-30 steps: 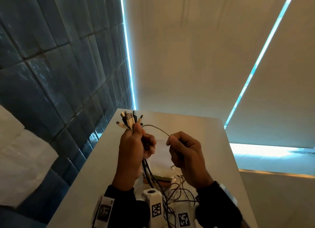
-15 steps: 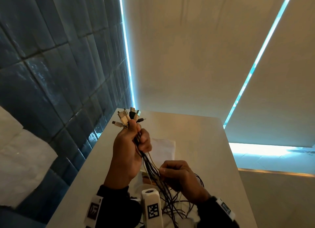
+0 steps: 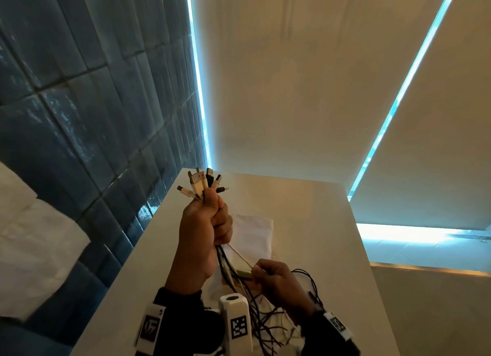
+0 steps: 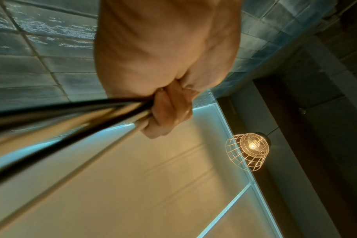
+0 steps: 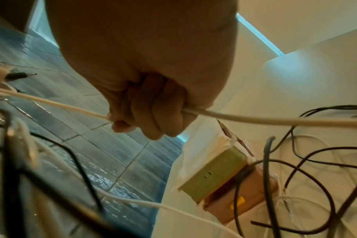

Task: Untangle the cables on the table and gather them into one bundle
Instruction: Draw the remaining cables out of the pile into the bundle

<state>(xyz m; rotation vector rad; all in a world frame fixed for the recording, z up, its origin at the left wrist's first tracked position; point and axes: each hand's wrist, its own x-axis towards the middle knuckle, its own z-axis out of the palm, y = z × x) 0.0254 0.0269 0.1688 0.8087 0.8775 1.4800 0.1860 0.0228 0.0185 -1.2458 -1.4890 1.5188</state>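
Note:
My left hand (image 3: pixel 206 222) is raised above the table (image 3: pixel 305 222) and grips a bundle of black and white cables just below their plugs (image 3: pixel 203 181), which fan out above the fist. The left wrist view shows the same left hand (image 4: pixel 169 111) with the cables (image 4: pixel 71 116) running out of it. Lower and to the right, my right hand (image 3: pixel 268 273) grips one white cable (image 3: pixel 239 254) that runs taut up to the left fist. In the right wrist view the right hand (image 5: pixel 149 116) is curled round that white cable (image 5: pixel 255 117). Loose black and white cable loops (image 3: pixel 265 326) hang down to the table.
A white cloth or paper sheet (image 3: pixel 252 233) lies on the table under the hands. A small green and brown box (image 5: pixel 220 178) sits beside the loose loops. A blue tiled wall (image 3: pixel 93 116) runs along the table's left edge. A caged lamp (image 4: pixel 248 150) hangs overhead.
The right hand has dropped from beside the plugs to low over the table, sliding down along the white cable. The left hand has risen slightly with the bundle.

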